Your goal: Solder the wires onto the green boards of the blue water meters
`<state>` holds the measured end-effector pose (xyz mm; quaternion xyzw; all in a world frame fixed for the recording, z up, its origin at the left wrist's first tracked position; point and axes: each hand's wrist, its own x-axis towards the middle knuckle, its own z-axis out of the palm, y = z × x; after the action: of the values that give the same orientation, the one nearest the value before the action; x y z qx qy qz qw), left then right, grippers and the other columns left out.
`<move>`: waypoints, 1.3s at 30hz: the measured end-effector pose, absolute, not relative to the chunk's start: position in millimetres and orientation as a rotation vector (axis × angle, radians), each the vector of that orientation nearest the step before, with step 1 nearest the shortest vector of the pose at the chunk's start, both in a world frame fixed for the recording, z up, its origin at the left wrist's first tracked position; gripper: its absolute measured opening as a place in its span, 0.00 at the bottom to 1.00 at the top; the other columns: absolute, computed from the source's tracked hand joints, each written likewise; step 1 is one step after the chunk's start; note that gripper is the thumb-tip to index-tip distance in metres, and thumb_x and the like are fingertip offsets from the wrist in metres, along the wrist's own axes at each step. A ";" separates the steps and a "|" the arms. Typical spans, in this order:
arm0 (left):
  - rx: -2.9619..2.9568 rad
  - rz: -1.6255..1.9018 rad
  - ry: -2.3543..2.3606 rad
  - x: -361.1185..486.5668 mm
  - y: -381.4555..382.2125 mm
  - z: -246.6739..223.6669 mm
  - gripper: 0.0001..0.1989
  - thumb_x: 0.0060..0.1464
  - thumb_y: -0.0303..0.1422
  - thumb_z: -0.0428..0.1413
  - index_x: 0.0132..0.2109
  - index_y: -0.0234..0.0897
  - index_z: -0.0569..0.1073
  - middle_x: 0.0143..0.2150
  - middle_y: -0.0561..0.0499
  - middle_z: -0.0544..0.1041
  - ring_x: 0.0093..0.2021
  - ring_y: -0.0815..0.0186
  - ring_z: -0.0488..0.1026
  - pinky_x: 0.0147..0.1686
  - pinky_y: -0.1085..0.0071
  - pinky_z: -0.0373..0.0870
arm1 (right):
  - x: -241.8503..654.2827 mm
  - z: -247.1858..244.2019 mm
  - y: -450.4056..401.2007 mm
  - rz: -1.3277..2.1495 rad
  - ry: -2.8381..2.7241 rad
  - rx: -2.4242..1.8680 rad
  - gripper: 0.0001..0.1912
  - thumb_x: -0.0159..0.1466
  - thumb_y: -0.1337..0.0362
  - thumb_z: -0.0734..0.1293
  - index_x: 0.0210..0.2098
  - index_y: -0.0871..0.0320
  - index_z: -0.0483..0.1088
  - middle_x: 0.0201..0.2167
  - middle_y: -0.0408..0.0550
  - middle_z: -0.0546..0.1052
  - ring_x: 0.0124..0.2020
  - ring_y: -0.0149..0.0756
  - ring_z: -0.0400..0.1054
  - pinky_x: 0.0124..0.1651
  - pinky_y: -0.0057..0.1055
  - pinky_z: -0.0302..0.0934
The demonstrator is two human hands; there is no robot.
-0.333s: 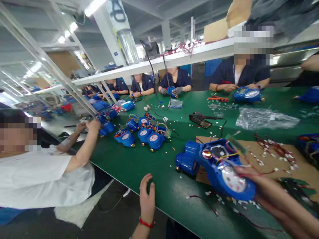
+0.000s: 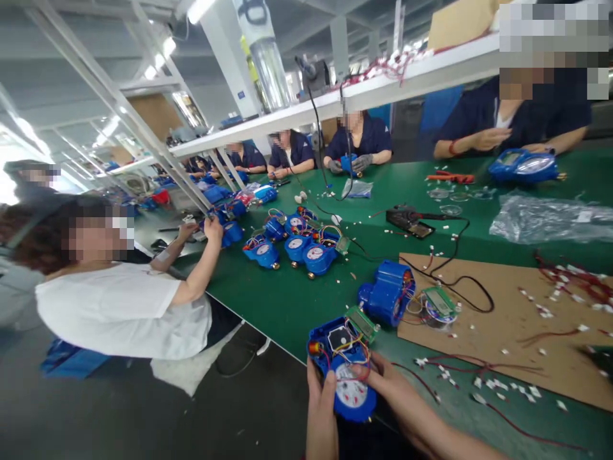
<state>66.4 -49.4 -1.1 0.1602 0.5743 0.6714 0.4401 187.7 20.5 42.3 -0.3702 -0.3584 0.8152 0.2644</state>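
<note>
A blue meter point(image 2: 352, 390) with a round dial, an open compartment, coloured wires and a small green circuit board point(image 2: 363, 323) is held low at the table's near edge. My left hand point(image 2: 322, 396) grips its left side, thumb on the body beside the dial. From the right, my right hand point(image 2: 383, 380) holds it, with the thumb over the dial's upper edge among the wires. Just beyond, a second blue meter point(image 2: 387, 291) lies on the table, wired to another green board point(image 2: 438, 303) on the cardboard.
Several blue meters point(image 2: 318, 255) stand mid-table. Cardboard point(image 2: 507, 338) with loose red wires lies right. A soldering tool point(image 2: 410, 220) and plastic bag point(image 2: 550, 217) are farther back. A person in white point(image 2: 110, 306) works at left; others sit opposite, below a white shelf point(image 2: 306, 110).
The blue meter has moved left and down, toward the near table edge. My left hand, earlier spread and holding nothing, is now on it too. The view has shifted right.
</note>
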 end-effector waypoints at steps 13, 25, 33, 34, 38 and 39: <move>0.341 1.639 1.388 72.9 -41.4 28.4 0.38 0.51 0.37 0.59 0.65 0.42 0.51 0.65 0.42 0.57 0.62 0.52 0.59 0.60 0.59 0.58 | 223.1 43.6 67.6 2.170 -0.758 -0.932 0.16 0.59 0.55 0.67 0.45 0.54 0.74 0.52 0.47 0.73 0.56 0.41 0.63 0.62 0.40 0.52; 0.328 1.651 1.394 73.7 -40.4 22.5 0.37 0.51 0.37 0.59 0.65 0.42 0.52 0.65 0.41 0.58 0.62 0.51 0.59 0.58 0.58 0.61 | 221.1 47.7 76.8 2.067 -0.804 -0.958 0.16 0.57 0.59 0.70 0.44 0.52 0.75 0.43 0.46 0.78 0.43 0.36 0.72 0.53 0.37 0.64; 0.337 1.606 1.411 73.1 -40.9 24.8 0.36 0.53 0.36 0.57 0.64 0.42 0.51 0.61 0.42 0.63 0.62 0.54 0.60 0.60 0.60 0.58 | 219.2 43.4 74.3 2.015 -0.806 -0.963 0.15 0.57 0.59 0.70 0.43 0.52 0.75 0.42 0.44 0.78 0.43 0.38 0.73 0.51 0.38 0.66; 0.339 1.602 1.410 73.1 -40.8 24.6 0.36 0.53 0.36 0.57 0.64 0.42 0.51 0.61 0.42 0.64 0.62 0.54 0.60 0.60 0.60 0.58 | 219.0 43.1 74.2 2.012 -0.811 -0.966 0.15 0.57 0.58 0.69 0.43 0.52 0.75 0.42 0.44 0.78 0.44 0.38 0.73 0.51 0.39 0.65; 0.342 1.618 1.427 73.5 -40.9 21.7 0.36 0.53 0.37 0.57 0.65 0.42 0.51 0.61 0.42 0.64 0.60 0.54 0.62 0.59 0.60 0.60 | 218.3 42.8 73.8 2.010 -0.832 -0.975 0.16 0.57 0.58 0.69 0.45 0.53 0.74 0.43 0.46 0.78 0.45 0.40 0.72 0.53 0.41 0.64; 0.344 1.622 1.425 73.7 -41.1 21.1 0.35 0.53 0.37 0.56 0.65 0.43 0.50 0.61 0.42 0.64 0.60 0.54 0.63 0.58 0.60 0.60 | 218.2 42.9 73.6 2.009 -0.839 -0.974 0.17 0.57 0.57 0.69 0.45 0.53 0.74 0.43 0.46 0.78 0.46 0.40 0.72 0.53 0.42 0.63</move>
<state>73.7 -41.1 21.1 0.1399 0.5787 0.6590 0.4596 218.2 73.6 42.9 -0.3796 -0.3268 0.7827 0.3694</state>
